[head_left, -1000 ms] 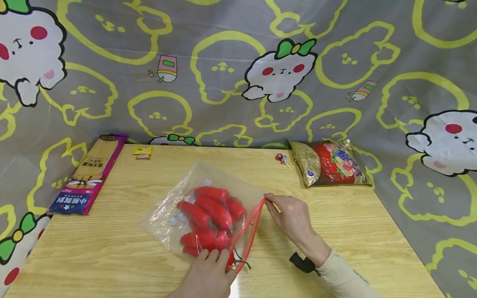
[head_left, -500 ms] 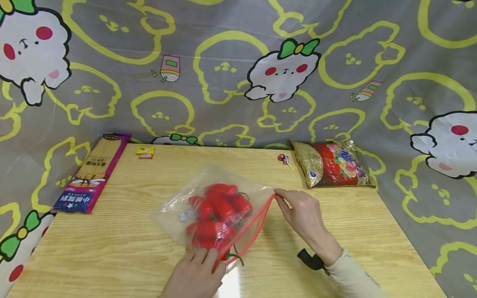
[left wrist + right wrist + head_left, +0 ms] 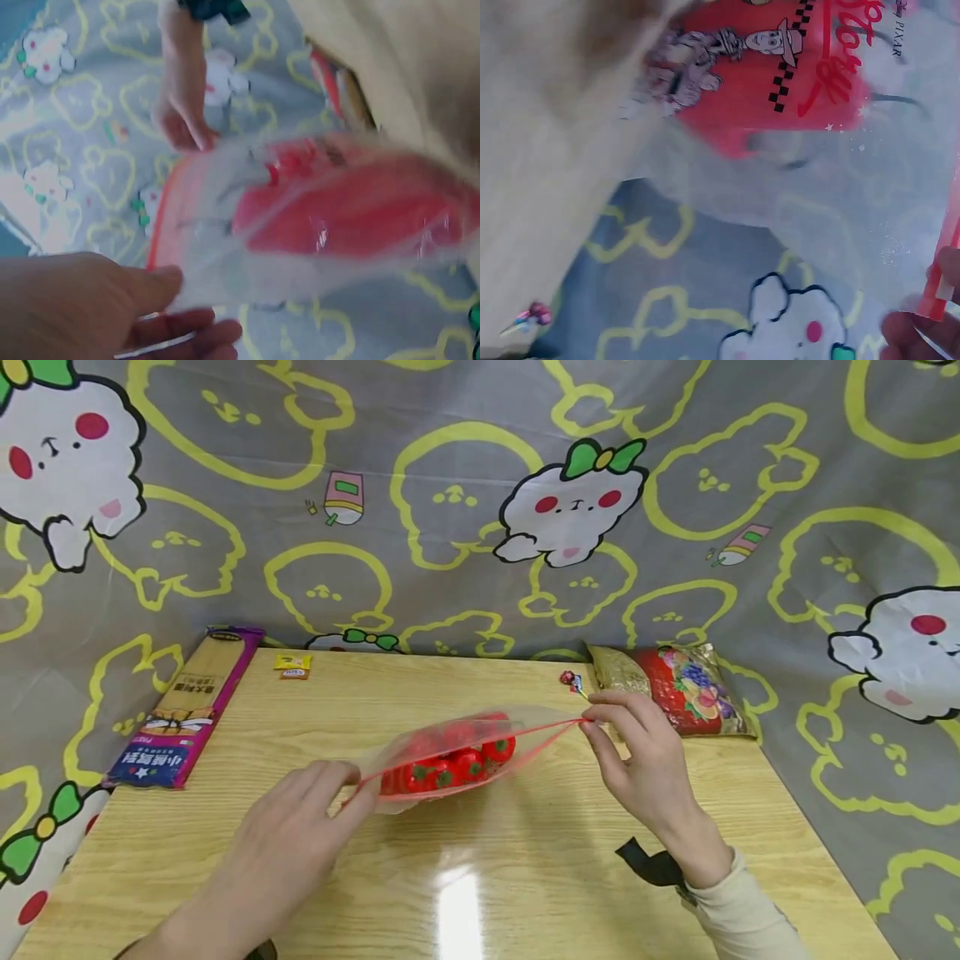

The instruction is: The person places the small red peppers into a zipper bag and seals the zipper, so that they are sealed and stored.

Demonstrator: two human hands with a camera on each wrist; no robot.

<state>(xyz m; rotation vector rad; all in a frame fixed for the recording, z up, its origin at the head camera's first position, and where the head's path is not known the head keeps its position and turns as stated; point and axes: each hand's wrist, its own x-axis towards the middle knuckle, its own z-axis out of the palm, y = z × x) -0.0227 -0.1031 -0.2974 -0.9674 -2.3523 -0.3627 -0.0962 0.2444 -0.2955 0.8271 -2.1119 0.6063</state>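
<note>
A clear zip bag (image 3: 538,745) with red edging hangs between my two hands, its mouth parted toward me. Several red peppers (image 3: 450,767) with green stems show inside it. My left hand (image 3: 300,814) pinches the left end of the edging between thumb and fingers. At the opposite end, my right hand (image 3: 647,764) pinches the other corner with its fingertips. In the right wrist view a printed cartoon panel (image 3: 765,67) shows on the bag, and my right hand (image 3: 904,337) is partly cut off by the frame. The left wrist view is blurred around the peppers (image 3: 337,210).
A pasta packet (image 3: 183,710) lies at the table's left edge. Two small wrapped snacks (image 3: 292,667) and a lollipop (image 3: 570,680) lie toward the back. A gold-and-red bag (image 3: 686,689) sits at the back right. Patterned cloth (image 3: 450,527) stands behind the wooden table (image 3: 555,893).
The bag has been lifted and tilted so its mouth faces me. My left hand moved left and away from me; the right hand moved right and up, and the mouth is stretched wider.
</note>
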